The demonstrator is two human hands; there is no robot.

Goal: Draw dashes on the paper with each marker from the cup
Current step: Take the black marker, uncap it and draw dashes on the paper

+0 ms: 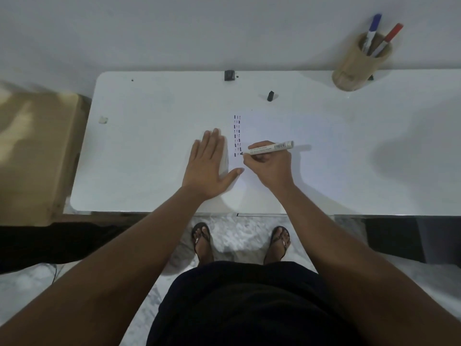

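A white sheet of paper (269,126) lies on the white table (149,146). Two columns of dark dashes (237,134) run down its left part. My right hand (270,164) grips a white marker (268,148), tip down at the bottom of the right column. My left hand (208,166) lies flat, fingers together and thumb spread, at the paper's left edge. The marker's black cap (270,95) lies on the table behind the paper. A tan cup (360,64) at the back right holds a blue-capped marker (373,29) and a red-capped marker (389,37).
A small black object (229,75) sits at the table's back edge against the wall. A cardboard box (32,151) stands to the left of the table. The table's front edge runs just above my feet (239,239).
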